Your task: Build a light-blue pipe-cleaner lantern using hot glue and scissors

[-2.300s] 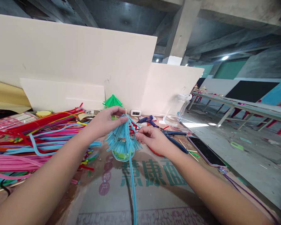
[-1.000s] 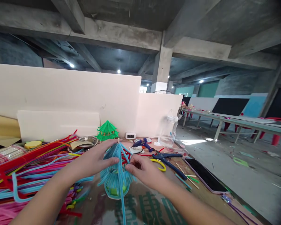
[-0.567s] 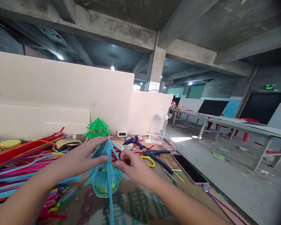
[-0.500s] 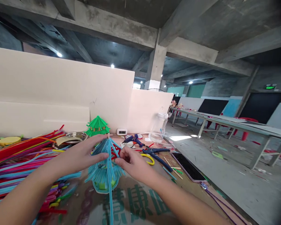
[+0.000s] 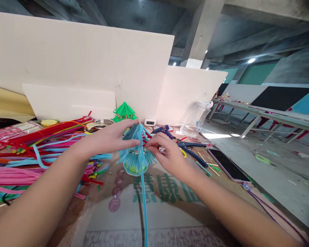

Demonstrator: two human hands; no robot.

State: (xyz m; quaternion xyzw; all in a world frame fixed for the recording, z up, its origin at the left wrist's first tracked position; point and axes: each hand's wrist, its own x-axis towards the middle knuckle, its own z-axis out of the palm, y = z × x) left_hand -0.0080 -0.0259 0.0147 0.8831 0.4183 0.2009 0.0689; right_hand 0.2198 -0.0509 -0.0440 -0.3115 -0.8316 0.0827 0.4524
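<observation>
A small pavilion-shaped model (image 5: 135, 154) of light blue pipe cleaners stands on the table in front of me, with a thin stick poking out of its peak. My left hand (image 5: 115, 137) grips its roof from the left, thumb across the front and fingers behind the peak. On the right side, my right hand (image 5: 166, 149) is pinched at a blue pipe cleaner slanting down from the peak; the fingertips partly hide it. Red parts show behind the strands. One long blue pipe cleaner (image 5: 144, 206) hangs from the model toward me.
Bundles of coloured pipe cleaners (image 5: 48, 157) lie at left. Behind stand a green model (image 5: 125, 110), a small digital clock (image 5: 150, 122) and a clear plastic jug (image 5: 197, 118). A glue gun (image 5: 161, 129), blue-handled pliers (image 5: 192, 151) and a phone (image 5: 229, 164) lie to the right.
My view has tilted down and turned left, so more of the table shows. Both hands remain at the blue model, with little change in their grip.
</observation>
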